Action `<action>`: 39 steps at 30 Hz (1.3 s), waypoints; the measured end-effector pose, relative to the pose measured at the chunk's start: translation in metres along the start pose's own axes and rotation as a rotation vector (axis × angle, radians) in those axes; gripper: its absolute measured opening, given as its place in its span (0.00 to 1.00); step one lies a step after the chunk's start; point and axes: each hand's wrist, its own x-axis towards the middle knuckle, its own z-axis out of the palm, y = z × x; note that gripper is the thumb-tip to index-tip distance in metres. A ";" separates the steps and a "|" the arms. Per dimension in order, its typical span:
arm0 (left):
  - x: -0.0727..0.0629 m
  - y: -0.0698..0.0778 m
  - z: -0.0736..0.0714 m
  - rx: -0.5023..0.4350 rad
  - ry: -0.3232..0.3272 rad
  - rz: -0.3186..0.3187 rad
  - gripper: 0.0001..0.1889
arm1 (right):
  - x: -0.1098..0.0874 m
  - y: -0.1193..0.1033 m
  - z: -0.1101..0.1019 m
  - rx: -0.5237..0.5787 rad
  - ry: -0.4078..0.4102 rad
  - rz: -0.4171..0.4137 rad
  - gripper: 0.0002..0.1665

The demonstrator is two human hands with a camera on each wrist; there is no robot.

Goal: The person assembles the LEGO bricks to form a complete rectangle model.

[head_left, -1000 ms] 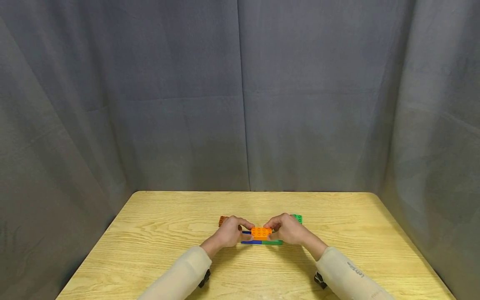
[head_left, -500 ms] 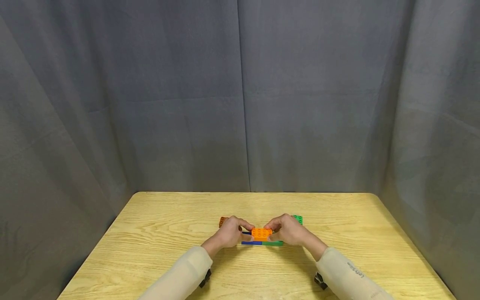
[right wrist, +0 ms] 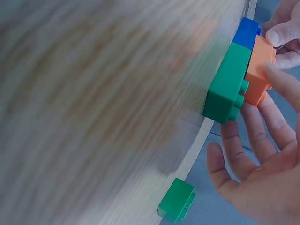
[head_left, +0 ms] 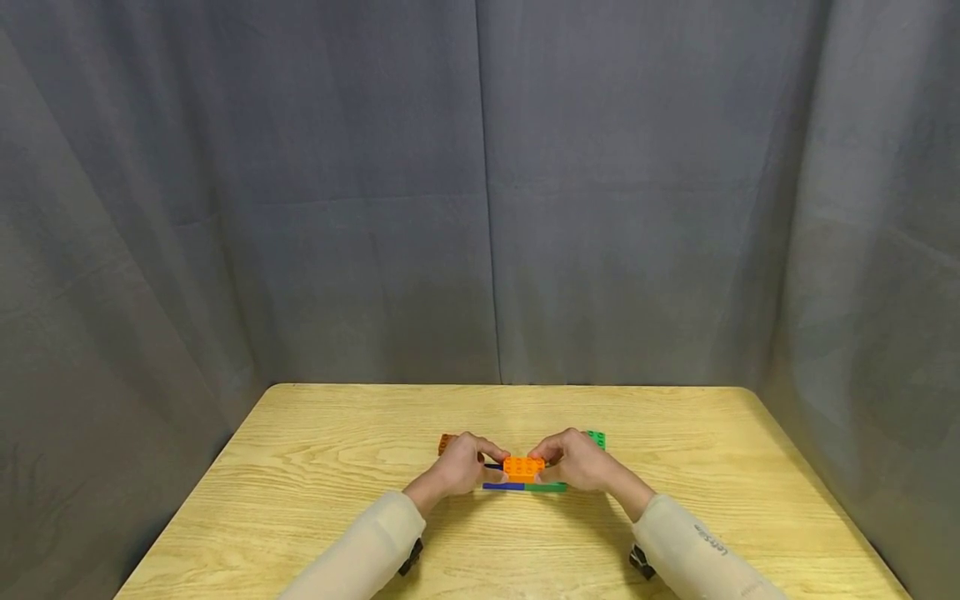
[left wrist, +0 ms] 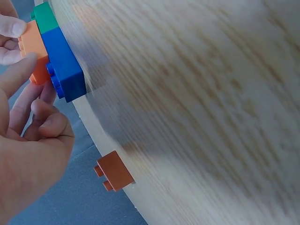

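An orange toy building brick sits studs-up across a blue brick and a green brick, which lie end to end on the table. My left hand pinches the orange brick's left end, thumb on the near side and fingers at the far side. At its right end, my right hand holds it the same way between thumb and fingers. In the wrist views the orange brick lies right against the studded faces of the blue and green ones, covering the joint between them.
A brown brick stands on the table beyond my left hand, partly hidden in the head view. Behind my right hand is a small green brick. Grey curtains surround the wooden table.
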 end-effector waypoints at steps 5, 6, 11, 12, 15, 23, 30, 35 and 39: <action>0.000 0.001 0.000 0.003 0.006 -0.002 0.12 | 0.001 0.001 0.001 -0.024 0.004 -0.015 0.14; 0.000 0.001 0.001 0.006 0.005 -0.005 0.12 | 0.001 0.001 0.001 -0.026 0.003 -0.019 0.14; 0.000 0.000 0.002 0.010 0.005 0.002 0.12 | 0.000 0.002 0.002 -0.018 0.000 -0.019 0.14; 0.000 0.000 0.002 0.011 0.006 0.003 0.12 | 0.000 0.002 0.002 -0.017 0.002 -0.015 0.14; 0.001 0.000 0.002 0.007 0.011 0.004 0.12 | 0.000 0.002 0.002 -0.012 0.009 0.001 0.15; -0.001 -0.004 0.005 0.019 0.020 0.027 0.14 | 0.002 0.003 0.004 -0.034 0.010 0.008 0.14; -0.001 -0.006 0.004 0.002 0.015 0.018 0.15 | 0.001 0.002 0.003 -0.065 0.023 -0.008 0.16; 0.000 -0.006 0.005 -0.019 0.000 0.019 0.16 | -0.001 0.003 0.001 -0.051 0.021 -0.011 0.16; 0.001 -0.008 0.007 -0.021 -0.011 0.028 0.17 | -0.003 0.004 -0.001 -0.020 0.021 -0.007 0.16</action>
